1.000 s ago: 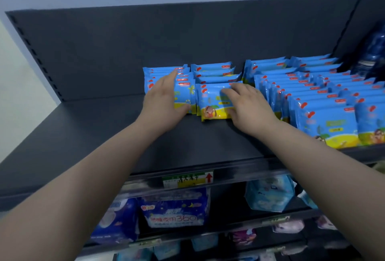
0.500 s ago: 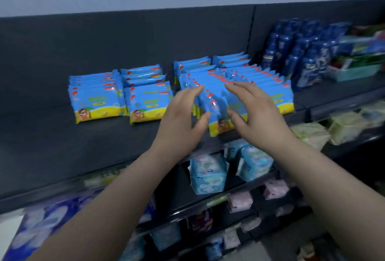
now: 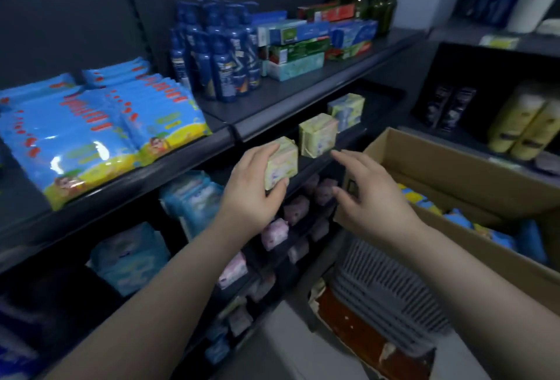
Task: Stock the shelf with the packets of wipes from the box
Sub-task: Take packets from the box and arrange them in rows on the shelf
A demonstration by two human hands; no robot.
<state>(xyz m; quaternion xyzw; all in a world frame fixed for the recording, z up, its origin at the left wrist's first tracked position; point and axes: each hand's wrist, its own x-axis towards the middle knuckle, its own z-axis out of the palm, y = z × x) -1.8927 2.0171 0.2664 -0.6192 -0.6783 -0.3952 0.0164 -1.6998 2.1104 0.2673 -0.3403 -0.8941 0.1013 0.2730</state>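
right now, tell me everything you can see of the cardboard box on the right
The cardboard box is plain brown card, open at the top, its far wall standing tall. It sits low at the right, beside the shelves, seemingly on a grey slatted crate. Inside lie blue and yellow packets of wipes, filling it only partway. The right hand hovers open in front of its near corner; whether it touches the card cannot be told.

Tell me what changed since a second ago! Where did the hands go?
Both hands left the wipes packets on the top shelf and swung right toward the cardboard box. The right hand is open and empty. The left hand is by a yellow pack; touching or not, I cannot tell. The stocked packets stayed put.
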